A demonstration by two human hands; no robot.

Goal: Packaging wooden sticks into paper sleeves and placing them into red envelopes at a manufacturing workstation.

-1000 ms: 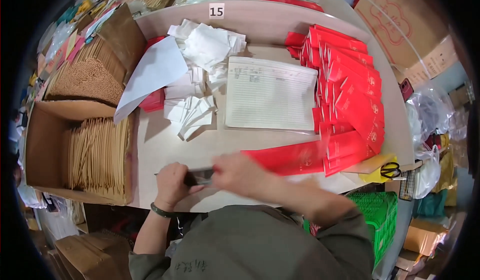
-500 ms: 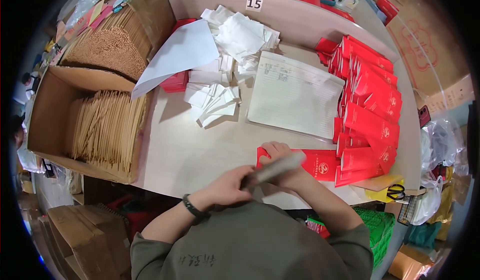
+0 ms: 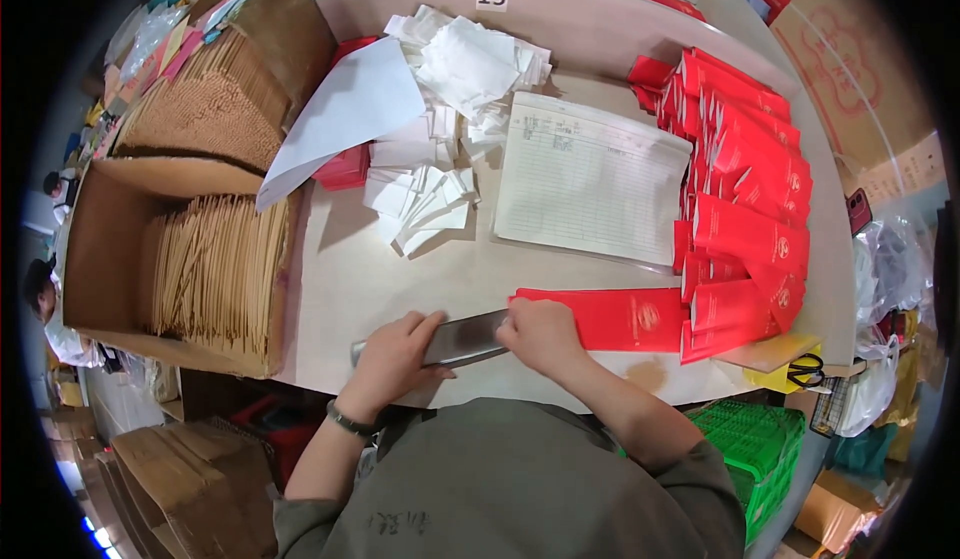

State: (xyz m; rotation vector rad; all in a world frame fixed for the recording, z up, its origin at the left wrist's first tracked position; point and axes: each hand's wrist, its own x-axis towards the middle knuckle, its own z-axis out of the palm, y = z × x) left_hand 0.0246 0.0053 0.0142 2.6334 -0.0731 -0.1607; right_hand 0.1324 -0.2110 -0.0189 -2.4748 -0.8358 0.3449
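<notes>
A long grey metallic tool, which looks like a stapler (image 3: 468, 337), lies slantwise low over the near table edge. My left hand (image 3: 395, 357) is wrapped around its middle, thumb on the far side. Its right end meets the left end of a flat red paper sleeve (image 3: 630, 321). There my right hand (image 3: 540, 334) is closed, fingers curled over the sleeve's end and touching the tool's tip. What exactly lies under those fingers is hidden. The sleeve stretches right to a heap of similar red sleeves (image 3: 750, 209).
Left stands a cardboard box (image 3: 105, 249) of thin wooden sticks (image 3: 215, 274). White paper slips (image 3: 430, 204) and a large white sheet (image 3: 345, 119) lie behind. An open ruled notebook (image 3: 590, 184) sits mid-table. Black-handled scissors (image 3: 805, 370) rest at the right corner.
The grey tool, raised and blurred before, is now lower and farther left, its right end at the sleeve. My left hand has moved left with it; my right hand has shifted nearer me.
</notes>
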